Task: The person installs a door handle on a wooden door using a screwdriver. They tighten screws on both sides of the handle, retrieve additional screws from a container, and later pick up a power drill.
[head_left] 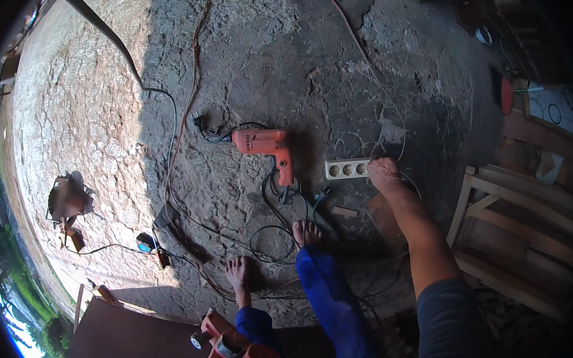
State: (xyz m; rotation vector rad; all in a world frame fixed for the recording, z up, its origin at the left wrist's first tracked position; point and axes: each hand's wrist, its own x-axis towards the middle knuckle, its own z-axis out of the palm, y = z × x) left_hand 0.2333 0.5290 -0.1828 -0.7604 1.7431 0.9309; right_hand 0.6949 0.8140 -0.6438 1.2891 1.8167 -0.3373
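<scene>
My right hand (384,173) reaches down from the lower right and is closed over the right end of a white power strip (347,170). Its round sockets show to the left of my fingers; whether a plug is under them is hidden. To the left of the strip lies an orange-red electric drill (262,142) on its side, its dark cord trailing from the handle. A black plug (323,194) lies just below the strip. At the bottom edge sits a red power tool (233,350), partly cut off. My left hand does not show.
Several cords (189,101) run across the rough concrete floor (260,79). A wooden frame (520,223) stands at the right. My bare feet (238,272) are near the cords. A brown board (126,336) lies at the lower left, and a small blue object (145,242) sits in sunlight.
</scene>
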